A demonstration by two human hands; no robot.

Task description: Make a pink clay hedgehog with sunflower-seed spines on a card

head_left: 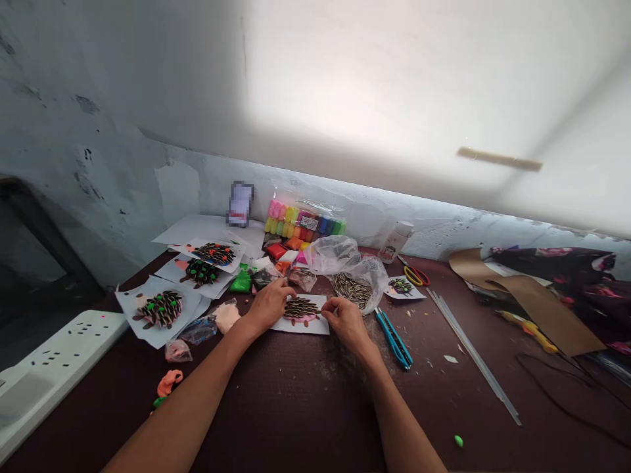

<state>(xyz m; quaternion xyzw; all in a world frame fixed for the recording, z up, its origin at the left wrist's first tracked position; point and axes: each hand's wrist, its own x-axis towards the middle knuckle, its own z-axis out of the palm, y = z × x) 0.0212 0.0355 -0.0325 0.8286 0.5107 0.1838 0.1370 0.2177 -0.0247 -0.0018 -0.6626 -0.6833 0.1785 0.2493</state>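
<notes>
A white paper card (314, 328) lies on the table, bearing a hedgehog figure (302, 307) with a pink clay body and dark seed-shell spines. My left hand (270, 306) rests at the card's left side, fingers curled over it and covering that end of the figure. At the right edge, my right hand (348, 323) has thumb and fingers pinched together; whatever is between the tips is too small to make out. Just behind the right hand sits an open plastic bag of striped seed shells (352, 290). A blue utility knife (394, 338) lies right of it.
Finished hedgehog cards (160, 309) lie at left beside a power strip (59, 368). Colored clay packs (305, 220) lean near the wall. Scissors (417, 274), a bottle (396, 243), clear glue sticks (473, 358) and a yellow glue gun (530, 332) are at right.
</notes>
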